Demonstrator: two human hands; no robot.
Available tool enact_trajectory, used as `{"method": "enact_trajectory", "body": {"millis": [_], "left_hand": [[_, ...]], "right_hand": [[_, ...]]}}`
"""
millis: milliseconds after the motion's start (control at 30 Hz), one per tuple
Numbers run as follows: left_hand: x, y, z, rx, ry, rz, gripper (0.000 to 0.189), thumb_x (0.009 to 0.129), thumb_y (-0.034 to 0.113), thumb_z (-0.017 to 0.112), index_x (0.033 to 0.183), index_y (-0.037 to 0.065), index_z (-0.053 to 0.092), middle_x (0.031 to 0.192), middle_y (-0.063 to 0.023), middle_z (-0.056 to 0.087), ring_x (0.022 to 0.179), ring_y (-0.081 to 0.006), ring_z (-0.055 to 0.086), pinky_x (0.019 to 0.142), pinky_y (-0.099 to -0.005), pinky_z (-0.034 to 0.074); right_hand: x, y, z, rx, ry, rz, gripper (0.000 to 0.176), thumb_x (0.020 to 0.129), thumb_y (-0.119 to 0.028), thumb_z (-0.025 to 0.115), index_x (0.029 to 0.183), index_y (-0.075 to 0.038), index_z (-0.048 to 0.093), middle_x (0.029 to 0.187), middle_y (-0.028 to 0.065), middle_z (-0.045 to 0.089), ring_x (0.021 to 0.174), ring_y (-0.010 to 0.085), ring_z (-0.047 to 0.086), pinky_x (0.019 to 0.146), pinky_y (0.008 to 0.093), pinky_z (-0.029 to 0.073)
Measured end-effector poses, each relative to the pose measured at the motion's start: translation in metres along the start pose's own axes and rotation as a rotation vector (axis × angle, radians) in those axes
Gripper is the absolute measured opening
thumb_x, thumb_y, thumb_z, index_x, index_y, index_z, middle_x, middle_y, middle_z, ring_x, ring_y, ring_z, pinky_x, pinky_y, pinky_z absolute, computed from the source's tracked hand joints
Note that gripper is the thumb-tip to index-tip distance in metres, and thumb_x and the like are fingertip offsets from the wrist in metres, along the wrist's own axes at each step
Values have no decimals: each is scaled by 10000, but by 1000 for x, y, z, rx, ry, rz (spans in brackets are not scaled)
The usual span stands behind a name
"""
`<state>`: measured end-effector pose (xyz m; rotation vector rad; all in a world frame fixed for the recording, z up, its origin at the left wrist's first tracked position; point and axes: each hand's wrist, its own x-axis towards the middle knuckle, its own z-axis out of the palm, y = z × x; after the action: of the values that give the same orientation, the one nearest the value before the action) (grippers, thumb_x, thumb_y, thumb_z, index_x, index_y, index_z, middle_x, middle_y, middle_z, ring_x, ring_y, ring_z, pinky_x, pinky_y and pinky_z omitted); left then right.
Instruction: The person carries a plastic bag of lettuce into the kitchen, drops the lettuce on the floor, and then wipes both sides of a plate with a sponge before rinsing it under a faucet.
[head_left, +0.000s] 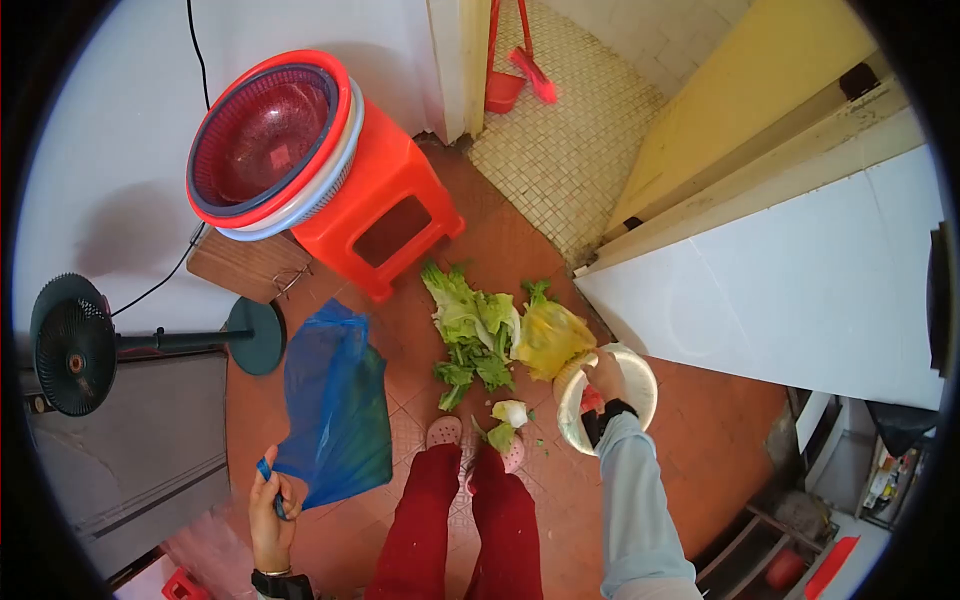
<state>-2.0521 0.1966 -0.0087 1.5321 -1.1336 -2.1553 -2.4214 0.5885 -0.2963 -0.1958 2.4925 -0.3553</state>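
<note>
My left hand [272,503] is closed around the gathered neck of a blue plastic bag [335,410], with something green showing through it. My right hand [604,378] is at the white bucket [645,385], over its opening; its fingers cannot be made out clearly, nor whether they grip anything. A small red patch shows beside that hand. Against the bucket rests a yellow plastic bag [555,342]. Left of it, loose leafy greens [470,325] lie in a pile on the floor. A pale vegetable piece [510,413] with leaves lies by my pink shoes.
A red stool [385,190] bears stacked basins and colanders [265,140]. Beside it stand a wooden board [240,265] and a green fan [75,345]. A yellow door [740,110] stands at the right of a tiled doorway, where a red dustpan [503,92] is. Shelving [880,480] stands at lower right.
</note>
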Motion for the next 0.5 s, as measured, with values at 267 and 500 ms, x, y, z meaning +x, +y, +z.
{"method": "enact_trajectory", "body": {"millis": [267, 500], "left_hand": [[-31, 59, 18, -102, 19, 33, 440, 977, 160, 427, 1395, 57, 336, 669, 10, 426, 474, -46, 319, 399, -192, 246], [-46, 118, 10, -186, -124, 90, 432, 988, 176, 410, 1397, 60, 332, 672, 5, 416, 475, -52, 312, 409, -200, 245]], "right_hand": [[-144, -37, -1, 131, 78, -276, 255, 882, -207, 530, 1064, -40, 596, 998, 207, 594, 974, 363, 565, 854, 413, 440], [-316, 2, 5, 274, -34, 81, 234, 867, -221, 573, 970, -18, 630, 884, 186, 659, 824, 338, 640, 731, 408, 496]]}}
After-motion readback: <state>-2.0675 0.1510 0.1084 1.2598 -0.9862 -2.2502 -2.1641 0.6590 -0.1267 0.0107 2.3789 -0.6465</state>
